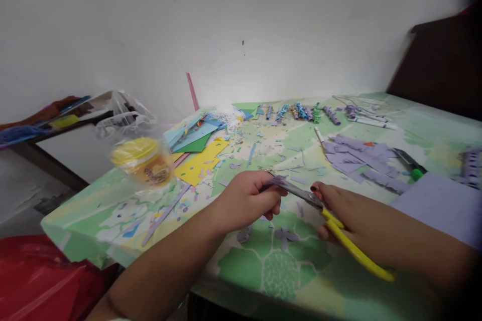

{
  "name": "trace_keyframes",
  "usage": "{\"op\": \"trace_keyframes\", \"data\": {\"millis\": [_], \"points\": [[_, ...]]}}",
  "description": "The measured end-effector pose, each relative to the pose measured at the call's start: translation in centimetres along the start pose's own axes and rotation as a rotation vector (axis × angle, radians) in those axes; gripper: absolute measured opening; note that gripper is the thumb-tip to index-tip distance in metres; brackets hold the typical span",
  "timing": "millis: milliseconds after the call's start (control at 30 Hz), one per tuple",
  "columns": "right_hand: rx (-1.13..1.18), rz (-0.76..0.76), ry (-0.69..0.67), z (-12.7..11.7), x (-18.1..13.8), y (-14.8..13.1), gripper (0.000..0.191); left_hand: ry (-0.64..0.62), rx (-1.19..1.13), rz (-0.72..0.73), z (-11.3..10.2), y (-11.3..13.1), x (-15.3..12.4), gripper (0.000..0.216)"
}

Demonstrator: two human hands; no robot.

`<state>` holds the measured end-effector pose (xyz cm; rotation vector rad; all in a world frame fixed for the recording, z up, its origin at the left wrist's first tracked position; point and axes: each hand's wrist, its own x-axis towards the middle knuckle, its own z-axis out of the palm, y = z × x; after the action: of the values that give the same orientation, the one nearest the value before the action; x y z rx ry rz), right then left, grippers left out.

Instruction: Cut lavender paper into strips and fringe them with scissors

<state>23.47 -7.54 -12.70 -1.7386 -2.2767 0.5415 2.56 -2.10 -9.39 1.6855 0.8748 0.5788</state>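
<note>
My left hand [246, 198] is closed in a pinch on a small piece of purple paper [277, 180], held above the table. My right hand [339, 205] grips scissors [356, 251] with yellow handles. Their metal blades point left and meet the purple paper at my left fingertips; whether the blades are apart is hard to make out. Below the hands, a small cross-shaped purple paper cutout [285, 236] lies on the flowered tablecloth [280, 273]. To the right are fringed purple paper strips [348, 158] and a purple sheet [429, 203].
A yellow-lidded tub [145, 163] in clear plastic stands left. Yellow paper [203, 160], green paper [196, 144] and white shredded strands [228, 118] lie behind. Several curled paper rolls [300, 110] line the back. A utility knife [410, 163] rests right; scraps are scattered about.
</note>
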Motion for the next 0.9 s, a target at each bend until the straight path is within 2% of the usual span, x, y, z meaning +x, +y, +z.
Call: {"op": "trace_keyframes", "data": {"millis": [200,300,500,667,800,900], "points": [[-0.004,0.007,0.006,0.4,0.1,0.1,0.034,-0.038,-0.119,-0.077,-0.2,0.1,0.2,0.013],[-0.037,-0.007,0.032,0.4,0.2,0.2,0.031,-0.128,-0.251,-0.121,-0.5,-0.5,0.4,0.009],[0.054,0.004,-0.015,0.3,0.5,0.2,0.018,-0.333,-0.435,-0.135,-1.3,-1.6,0.8,0.015],[0.029,-0.054,0.006,0.6,0.7,1.4,0.02,-0.368,-0.492,-0.163,-1.5,-1.6,1.0,0.019],[-0.02,-0.095,0.107,0.8,1.0,2.3,0.03,-0.401,-0.499,-0.216,-1.6,-1.7,1.3,0.026],[-0.008,-0.086,0.108,0.8,1.3,2.5,0.032,-0.382,-0.492,-0.21,-1.7,-1.7,1.3,0.024]]}}
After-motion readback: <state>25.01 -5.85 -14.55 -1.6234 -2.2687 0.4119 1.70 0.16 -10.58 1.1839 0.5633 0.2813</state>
